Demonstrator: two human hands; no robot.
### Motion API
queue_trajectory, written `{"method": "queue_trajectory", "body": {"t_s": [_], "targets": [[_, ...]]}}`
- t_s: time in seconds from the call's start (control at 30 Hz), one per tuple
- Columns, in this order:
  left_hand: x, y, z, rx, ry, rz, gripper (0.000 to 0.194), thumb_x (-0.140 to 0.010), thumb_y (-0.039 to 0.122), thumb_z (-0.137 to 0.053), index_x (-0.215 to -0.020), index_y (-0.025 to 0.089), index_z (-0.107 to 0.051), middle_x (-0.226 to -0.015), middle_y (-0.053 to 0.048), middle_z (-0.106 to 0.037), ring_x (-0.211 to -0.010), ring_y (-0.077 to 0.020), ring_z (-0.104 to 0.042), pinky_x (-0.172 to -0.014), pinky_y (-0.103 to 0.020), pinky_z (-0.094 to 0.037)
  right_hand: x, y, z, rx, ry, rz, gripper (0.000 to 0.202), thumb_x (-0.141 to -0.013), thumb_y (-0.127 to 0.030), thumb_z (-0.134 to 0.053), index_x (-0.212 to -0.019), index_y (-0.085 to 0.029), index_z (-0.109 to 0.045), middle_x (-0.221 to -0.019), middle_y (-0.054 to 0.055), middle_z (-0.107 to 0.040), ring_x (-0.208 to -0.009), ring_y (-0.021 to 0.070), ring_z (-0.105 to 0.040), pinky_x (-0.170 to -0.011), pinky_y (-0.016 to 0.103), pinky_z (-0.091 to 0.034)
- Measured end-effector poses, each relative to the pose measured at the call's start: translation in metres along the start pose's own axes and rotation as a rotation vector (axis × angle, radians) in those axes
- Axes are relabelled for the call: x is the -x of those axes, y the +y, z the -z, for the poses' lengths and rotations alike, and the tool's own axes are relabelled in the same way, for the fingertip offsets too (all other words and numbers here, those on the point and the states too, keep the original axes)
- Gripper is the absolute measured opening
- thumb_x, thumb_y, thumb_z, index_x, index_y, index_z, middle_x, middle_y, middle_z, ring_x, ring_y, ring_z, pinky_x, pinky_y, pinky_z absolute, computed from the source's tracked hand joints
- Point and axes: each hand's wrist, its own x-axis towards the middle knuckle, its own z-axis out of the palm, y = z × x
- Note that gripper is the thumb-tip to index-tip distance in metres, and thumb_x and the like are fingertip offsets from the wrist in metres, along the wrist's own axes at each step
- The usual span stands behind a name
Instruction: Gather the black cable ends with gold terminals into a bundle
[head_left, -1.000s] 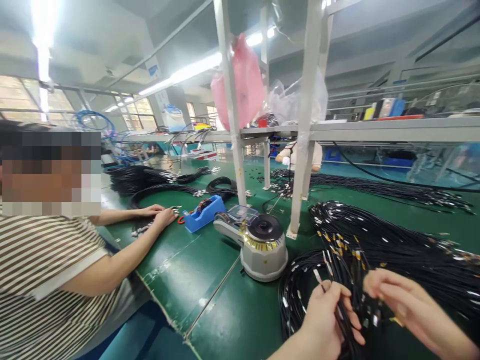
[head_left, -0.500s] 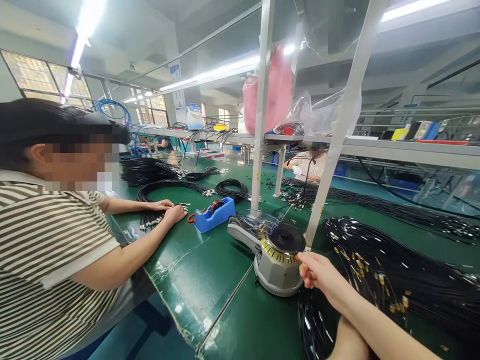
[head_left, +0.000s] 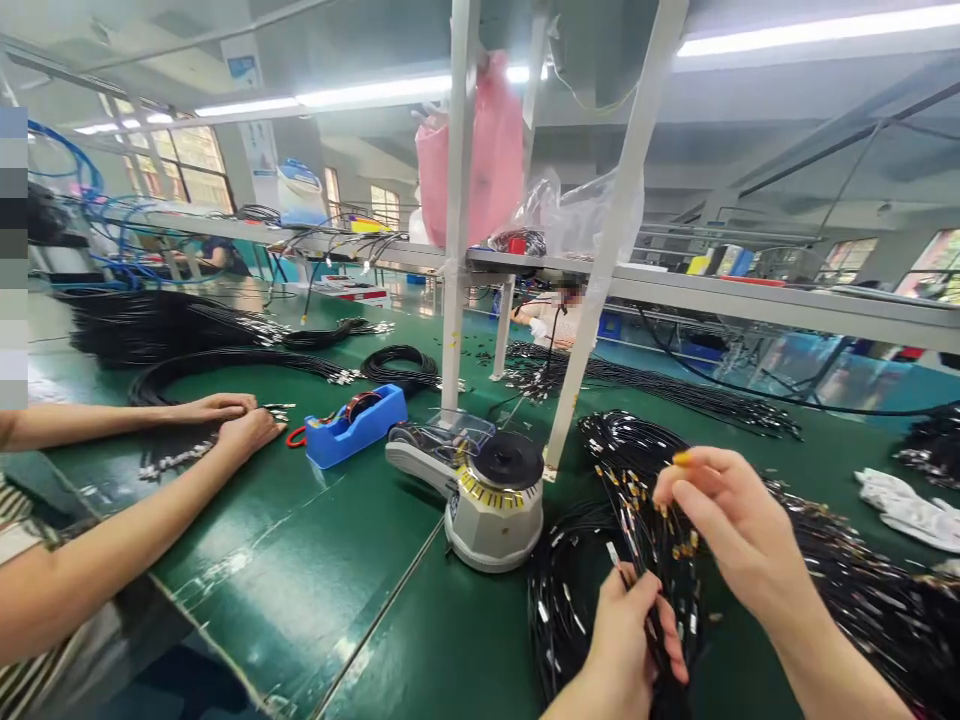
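My left hand [head_left: 626, 635] is closed around black cables [head_left: 658, 625], one with a white-tipped end standing up past the thumb. Just above and to the right, my right hand [head_left: 739, 525] pinches a small piece of yellow tape [head_left: 681, 459] at its fingertips. Behind my left hand, more cable ends carry yellow tape tags [head_left: 634, 487]. A round grey tape dispenser [head_left: 495, 525], with short yellow strips around its wheel, stands left of my hands. Coiled black cables [head_left: 562, 590] lie between it and my left hand.
At the left, a co-worker's hands [head_left: 244, 425] handle cable ends beside a blue tape holder [head_left: 356, 432]. Shelf posts [head_left: 592, 260] rise behind the dispenser. White gloves [head_left: 911, 510] and a large cable bundle [head_left: 862, 590] lie at the right.
My right hand has moved away from the dispenser, to the right, with a piece of yellow tape. My left hand has come into view with cables. The view has turned right.
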Motion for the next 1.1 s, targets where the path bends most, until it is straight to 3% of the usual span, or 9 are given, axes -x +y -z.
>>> {"method": "queue_trajectory", "body": {"t_s": [0.1, 0.3, 0.47, 0.57, 0.63, 0.7, 0.87, 0.93, 1.1], "targets": [[0.009, 0.001, -0.003, -0.023, -0.1, 0.015, 0.035, -0.061, 0.04, -0.064, -0.069, 0.02, -0.036, -0.043, 0.005, -0.048, -0.029, -0.008, -0.037, -0.024, -0.017, -0.031, 0.0, 0.037, 0.027, 0.204, 0.012, -0.12, 0.043, -0.07, -0.036, -0.063, -0.106, -0.021, -0.043, -0.079, 0.002, -0.061, -0.075, 0.0198, -0.057, -0.071, 0.034, -0.043], [0.015, -0.003, -0.004, -0.099, -0.214, 0.059, 0.034, -0.062, 0.04, -0.066, -0.072, 0.017, -0.044, -0.046, 0.003, -0.051, -0.032, -0.0082, -0.041, -0.027, -0.018, -0.036, 0.014, 0.07, 0.033, -0.145, -0.113, -0.316, 0.033, -0.077, -0.03, -0.057, -0.102, -0.019, -0.04, -0.062, -0.004, -0.058, -0.057, 0.0143, -0.053, -0.059, 0.029, -0.042], [0.009, -0.001, 0.0, -0.072, -0.002, -0.047, 0.038, -0.06, 0.041, -0.071, -0.072, 0.016, -0.045, -0.058, 0.0, -0.057, -0.054, -0.0127, -0.055, -0.042, -0.022, -0.045, 0.022, 0.067, 0.04, -0.228, -0.098, -0.307, 0.033, -0.076, -0.026, -0.057, -0.103, -0.019, -0.039, -0.061, -0.004, -0.059, -0.055, 0.0131, -0.051, -0.059, 0.029, -0.04], [0.006, 0.002, 0.003, -0.002, 0.16, -0.12, 0.037, -0.062, 0.041, -0.07, -0.071, 0.018, -0.043, -0.056, 0.005, -0.05, -0.05, -0.0085, -0.049, -0.038, -0.016, -0.035, 0.028, 0.068, 0.046, -0.299, -0.126, -0.315, 0.037, -0.078, -0.026, -0.056, -0.108, -0.019, -0.038, -0.07, 0.0, -0.065, -0.062, 0.0145, -0.054, -0.066, 0.031, -0.041], [0.007, 0.004, 0.004, -0.036, 0.159, -0.116, 0.037, -0.063, 0.043, -0.069, -0.07, 0.018, -0.043, -0.053, 0.006, -0.046, -0.044, -0.0071, -0.042, -0.033, -0.015, -0.025, 0.032, 0.069, 0.048, -0.362, -0.175, -0.331, 0.038, -0.078, -0.026, -0.056, -0.11, -0.019, -0.037, -0.07, 0.0, -0.065, -0.062, 0.0146, -0.055, -0.065, 0.031, -0.042], [0.008, 0.005, 0.003, -0.097, 0.115, -0.121, 0.037, -0.065, 0.044, -0.068, -0.067, 0.017, -0.044, -0.055, 0.004, -0.048, -0.048, -0.0078, -0.043, -0.036, -0.017, -0.03, 0.033, 0.071, 0.051, -0.372, -0.19, -0.333, 0.037, -0.078, -0.027, -0.056, -0.11, -0.02, -0.038, -0.066, -0.002, -0.064, -0.056, 0.0137, -0.053, -0.059, 0.029, -0.04], [0.014, 0.016, -0.001, -0.036, 0.119, -0.17, 0.033, -0.07, 0.041, -0.065, -0.064, 0.016, -0.044, -0.062, 0.001, -0.054, -0.059, -0.0095, -0.05, -0.053, -0.021, -0.042, 0.026, 0.086, 0.068, -0.099, 0.068, -0.243, 0.043, -0.075, -0.032, -0.057, -0.111, -0.02, -0.036, -0.067, 0.0, -0.064, -0.061, 0.0167, -0.056, -0.056, 0.028, -0.04], [0.02, 0.025, -0.004, 0.039, 0.009, -0.134, 0.033, -0.07, 0.041, -0.064, -0.064, 0.017, -0.043, -0.054, 0.004, -0.048, -0.047, -0.0074, -0.043, -0.04, -0.018, -0.034, 0.023, 0.098, 0.077, 0.004, 0.085, -0.233, 0.046, -0.074, -0.033, -0.055, -0.113, -0.02, -0.034, -0.066, 0.001, -0.064, -0.064, 0.018, -0.056, -0.057, 0.028, -0.04], [0.033, 0.045, -0.005, 0.042, -0.521, 0.006, 0.031, -0.074, 0.04, -0.06, -0.061, 0.017, -0.044, -0.043, 0.006, -0.036, -0.031, -0.0023, -0.022, -0.031, -0.015, -0.015, 0.021, 0.136, 0.101, 0.027, -0.242, -0.416, 0.056, -0.067, -0.024, -0.048, -0.119, -0.019, -0.031, -0.052, -0.006, -0.06, -0.048, 0.0157, -0.05, -0.046, 0.024, -0.034]]}}
